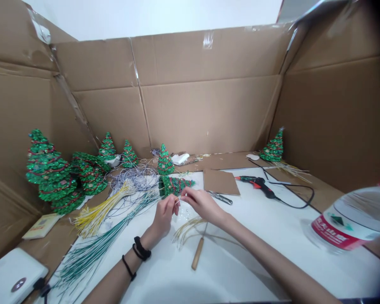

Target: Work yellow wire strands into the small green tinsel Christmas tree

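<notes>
Both hands meet above the middle of the white board. My left hand (165, 213) is closed in a pinch, and a short bit of a thin pale strand (177, 200) shows at its fingertips. My right hand (205, 205) pinches close beside it, apparently on the same strand, though its fingertips partly hide what they hold. Just behind the hands a small green Christmas tree (179, 185) with red trim lies on its side. Below the right hand are a bundle of cream strands (186, 230) and a wooden-handled awl-like tool (197, 253).
Green strands (91, 257), yellow strands (103, 211) and tangled grey cord (134, 177) lie left. Several decorated trees (53, 173) stand along the back and left. A corded glue gun (261, 185), scissors (221, 197) and a cardboard piece (221, 182) lie right of center. A large bottle (345, 223) stands right.
</notes>
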`<move>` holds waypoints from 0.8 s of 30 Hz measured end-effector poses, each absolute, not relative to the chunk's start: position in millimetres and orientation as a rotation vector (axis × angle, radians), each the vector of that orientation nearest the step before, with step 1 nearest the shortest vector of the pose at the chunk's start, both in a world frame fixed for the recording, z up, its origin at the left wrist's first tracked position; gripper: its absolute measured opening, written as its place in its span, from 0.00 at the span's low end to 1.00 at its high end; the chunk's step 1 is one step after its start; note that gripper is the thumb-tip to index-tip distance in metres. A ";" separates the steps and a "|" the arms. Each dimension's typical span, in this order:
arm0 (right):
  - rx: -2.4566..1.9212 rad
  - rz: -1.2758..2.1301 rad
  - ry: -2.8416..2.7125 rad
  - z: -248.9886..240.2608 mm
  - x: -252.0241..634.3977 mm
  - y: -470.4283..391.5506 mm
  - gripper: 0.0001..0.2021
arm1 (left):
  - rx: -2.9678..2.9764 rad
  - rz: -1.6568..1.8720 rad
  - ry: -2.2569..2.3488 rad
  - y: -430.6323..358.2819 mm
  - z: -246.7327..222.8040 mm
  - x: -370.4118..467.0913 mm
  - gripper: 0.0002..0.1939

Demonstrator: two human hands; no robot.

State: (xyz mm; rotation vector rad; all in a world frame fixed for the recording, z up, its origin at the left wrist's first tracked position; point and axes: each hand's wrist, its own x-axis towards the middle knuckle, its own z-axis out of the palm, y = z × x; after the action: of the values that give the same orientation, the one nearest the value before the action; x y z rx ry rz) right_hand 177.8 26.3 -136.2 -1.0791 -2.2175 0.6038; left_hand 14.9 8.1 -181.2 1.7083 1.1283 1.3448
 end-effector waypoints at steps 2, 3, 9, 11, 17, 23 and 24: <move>-1.082 0.584 -2.231 -141.8 175.3 34.7 0.10 | 1.695 1.355 1.150 8.6 -183.0 17.3 0.20; -1.071 0.589 -2.223 -145.0 174.5 36.8 0.10 | 1.701 1.356 1.172 9.5 -183.7 17.3 0.20; -0.925 0.562 -2.237 -157.5 177.7 34.2 0.13 | 1.775 1.296 1.265 15.1 -188.5 14.4 0.21; -0.931 0.499 -2.274 -158.6 180.1 32.2 0.13 | 1.761 1.306 1.264 14.8 -189.4 15.1 0.21; -1.047 0.313 -2.361 -158.8 182.7 27.4 0.14 | 1.899 1.240 1.312 10.4 -186.7 16.6 0.21; -1.064 0.227 -2.421 -157.1 181.6 21.8 0.14 | 2.039 1.168 1.368 9.0 -184.7 14.3 0.20; -1.052 0.217 -2.435 -157.0 182.0 21.2 0.14 | 2.061 1.157 1.371 9.1 -184.4 13.4 0.20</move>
State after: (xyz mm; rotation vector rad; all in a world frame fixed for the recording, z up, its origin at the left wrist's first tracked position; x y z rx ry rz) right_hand 182.0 21.2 -157.0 -1.0521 -2.4350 0.2171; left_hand 13.4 9.1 -184.4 2.0614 1.3712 1.1569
